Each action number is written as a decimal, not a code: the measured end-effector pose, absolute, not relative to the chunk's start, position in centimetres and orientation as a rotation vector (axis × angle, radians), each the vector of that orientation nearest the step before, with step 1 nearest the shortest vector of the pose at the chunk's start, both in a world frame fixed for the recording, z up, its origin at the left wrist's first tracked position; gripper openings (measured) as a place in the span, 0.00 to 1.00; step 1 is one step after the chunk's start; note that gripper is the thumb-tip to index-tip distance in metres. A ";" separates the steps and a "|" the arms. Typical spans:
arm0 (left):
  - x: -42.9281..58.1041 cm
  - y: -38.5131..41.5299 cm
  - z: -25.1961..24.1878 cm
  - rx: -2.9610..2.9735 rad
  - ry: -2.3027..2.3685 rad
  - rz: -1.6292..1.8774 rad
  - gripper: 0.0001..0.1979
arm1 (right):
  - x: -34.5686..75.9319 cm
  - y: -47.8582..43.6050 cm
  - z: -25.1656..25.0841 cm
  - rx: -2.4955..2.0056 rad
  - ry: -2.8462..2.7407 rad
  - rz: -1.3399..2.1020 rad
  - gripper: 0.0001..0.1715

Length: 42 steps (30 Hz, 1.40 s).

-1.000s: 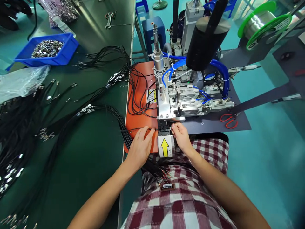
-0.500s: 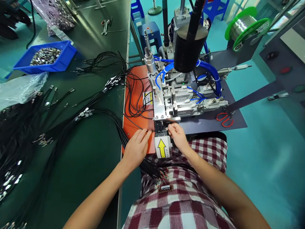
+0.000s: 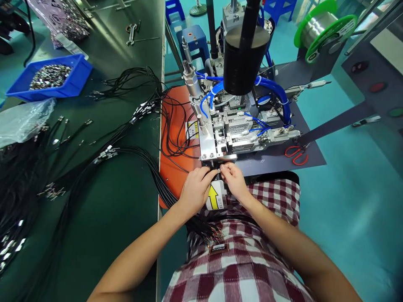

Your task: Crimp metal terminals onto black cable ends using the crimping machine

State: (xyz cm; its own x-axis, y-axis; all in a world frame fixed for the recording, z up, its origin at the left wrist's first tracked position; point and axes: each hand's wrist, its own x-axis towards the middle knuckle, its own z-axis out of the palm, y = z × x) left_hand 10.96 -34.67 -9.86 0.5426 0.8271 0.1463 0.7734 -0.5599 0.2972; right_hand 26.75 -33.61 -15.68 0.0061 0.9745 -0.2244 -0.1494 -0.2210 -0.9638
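At the front of a metal machine (image 3: pixel 222 140), both hands meet over the narrow slot behind a label with a yellow arrow (image 3: pixel 215 197). My left hand (image 3: pixel 195 191) is closed on a thin black cable (image 3: pixel 176 162), its fingertips reaching the slot. My right hand (image 3: pixel 234 182) pinches the cable's small metal connector (image 3: pixel 219 170) from the other side. The fingers hide most of the connector. Beneath my left wrist a bundle of black cables (image 3: pixel 151 161) runs over the table edge to my lap, where bare wire ends (image 3: pixel 214 235) show.
A blue bin (image 3: pixel 78 79) of small metal parts stands on the green table (image 3: pixel 110 235). Wrenches (image 3: pixel 131 35) lie further back. Red-handled scissors (image 3: pixel 296 155) rest on the machine's dark base. A green spool of wire (image 3: pixel 324 31) sits at the back right. A black cylinder (image 3: pixel 245 63) overhangs the machine.
My left hand has slid right along the cable, so its fingertips now almost touch those of my right hand. The right hand keeps its pinch. The view has shifted slightly.
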 end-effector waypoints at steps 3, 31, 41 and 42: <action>11.4 -35.0 -9.6 2.568 1.440 0.333 0.19 | 26.7 -33.7 -15.6 -1.286 -0.966 1.418 0.22; 7.9 -37.6 -11.0 2.451 1.630 0.568 0.24 | 33.1 -39.3 -17.7 -1.414 -0.898 1.320 0.20; 7.9 -37.5 -11.1 2.393 1.639 0.630 0.23 | 34.2 -40.3 -18.1 -1.446 -0.902 1.321 0.21; 7.9 -37.2 -11.1 2.382 1.644 0.635 0.23 | 34.1 -40.4 -18.1 -1.452 -0.901 1.328 0.21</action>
State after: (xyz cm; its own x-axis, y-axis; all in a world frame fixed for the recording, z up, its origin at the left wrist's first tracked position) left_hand 7.86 -37.22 -11.14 0.2980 0.9230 0.2433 0.8468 -0.3733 0.3790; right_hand 34.13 -40.37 -18.12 0.1430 0.9442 -0.2968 -0.0732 -0.2890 -0.9545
